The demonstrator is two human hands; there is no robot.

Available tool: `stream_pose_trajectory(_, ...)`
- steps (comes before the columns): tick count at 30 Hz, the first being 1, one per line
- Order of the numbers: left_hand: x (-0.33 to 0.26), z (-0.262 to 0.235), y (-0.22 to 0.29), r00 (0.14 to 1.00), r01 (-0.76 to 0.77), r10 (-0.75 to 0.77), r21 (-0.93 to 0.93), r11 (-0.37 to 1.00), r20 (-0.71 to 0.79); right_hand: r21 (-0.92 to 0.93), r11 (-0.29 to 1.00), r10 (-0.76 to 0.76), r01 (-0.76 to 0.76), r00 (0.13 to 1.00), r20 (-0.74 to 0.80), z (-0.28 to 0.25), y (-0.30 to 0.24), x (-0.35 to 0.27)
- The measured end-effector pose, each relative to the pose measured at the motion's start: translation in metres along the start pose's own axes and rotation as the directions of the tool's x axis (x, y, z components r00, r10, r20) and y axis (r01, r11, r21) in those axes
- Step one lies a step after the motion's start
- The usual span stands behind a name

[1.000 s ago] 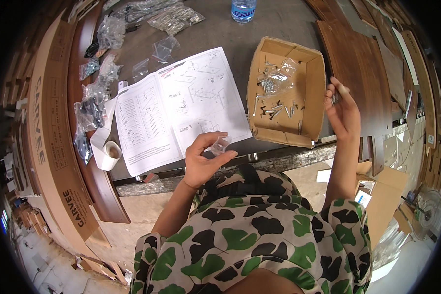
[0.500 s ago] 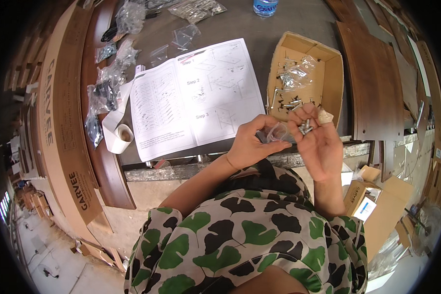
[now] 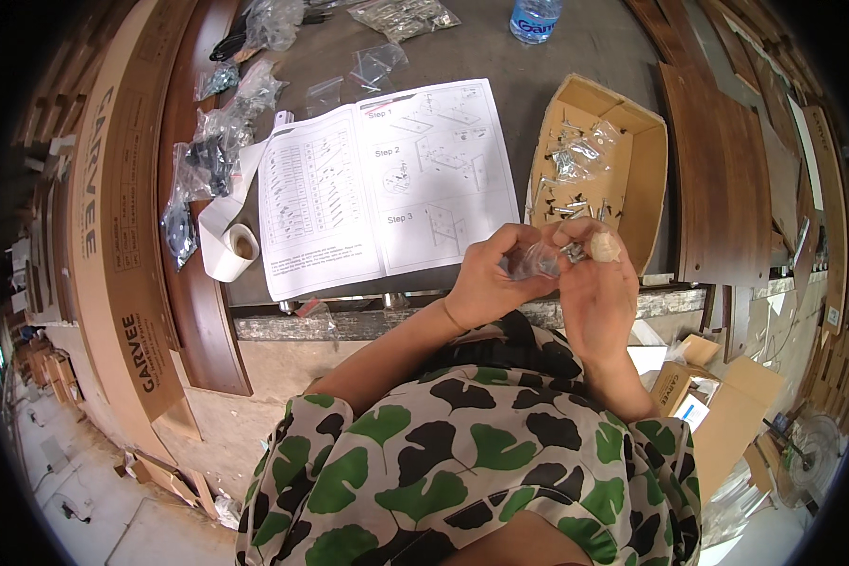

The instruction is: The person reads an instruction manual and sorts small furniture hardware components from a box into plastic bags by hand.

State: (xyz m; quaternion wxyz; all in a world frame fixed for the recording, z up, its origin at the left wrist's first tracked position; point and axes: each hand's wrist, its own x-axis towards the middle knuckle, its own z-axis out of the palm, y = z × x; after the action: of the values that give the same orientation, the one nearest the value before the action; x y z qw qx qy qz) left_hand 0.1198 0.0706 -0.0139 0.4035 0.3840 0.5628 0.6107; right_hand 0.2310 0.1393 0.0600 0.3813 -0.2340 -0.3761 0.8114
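Note:
My left hand (image 3: 484, 283) pinches a small clear plastic bag (image 3: 536, 261) between thumb and fingers. Right beside it, my right hand (image 3: 598, 300) is cupped, palm up, its fingers curled around a few small metal screws (image 3: 573, 252). A tan wrap (image 3: 606, 247) covers the thumb tip of that hand. Both hands meet at the bag's mouth, just in front of a shallow cardboard box (image 3: 646, 193). In the box lie loose screws, an L-shaped hex key and another clear bag (image 3: 585, 158). Exactly how many screws sit in my palm is hidden by the fingers.
An open instruction booklet (image 3: 344, 217) lies on the dark table, left of the box. Further left are a white tape roll (image 3: 241, 247) and bags of hardware (image 3: 222, 141). A water bottle (image 3: 536, 19) stands at the back. Brown boards (image 3: 717, 179) and a long carton (image 3: 113, 226) flank the table.
My right hand has curled its fingers inward over the screws and drawn closer to the bag. The left hand has shifted slightly right with the bag. The view has moved a little.

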Motion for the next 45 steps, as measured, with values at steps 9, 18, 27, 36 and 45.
stream_pose_trajectory(9,0.002,0.001,0.005,1.0,0.001,-0.002,-0.06,0.998,-0.016,-0.121,0.985,-0.125,0.122,0.992,-0.015,0.007,0.003,0.001)
stream_pose_trajectory(18,0.004,-0.001,0.009,0.998,-0.052,0.048,-0.075,0.996,-0.048,-0.189,0.973,-0.118,0.136,0.988,0.102,0.015,-0.005,0.003)
stream_pose_trajectory(27,0.003,-0.006,0.01,0.993,-0.054,0.046,-0.07,0.996,-0.108,-0.619,0.766,-0.204,0.175,0.979,0.025,0.001,-0.023,0.013)
stream_pose_trajectory(36,-0.005,-0.009,0.004,0.977,-0.034,0.039,0.026,0.999,-0.211,-0.861,0.495,-0.03,0.118,0.992,0.119,-0.015,0.011,0.006)
stream_pose_trajectory(45,-0.023,-0.043,0.017,0.973,0.228,-0.223,-0.395,0.89,0.059,-0.769,0.639,0.126,0.024,0.983,0.135,-0.018,0.014,-0.002)
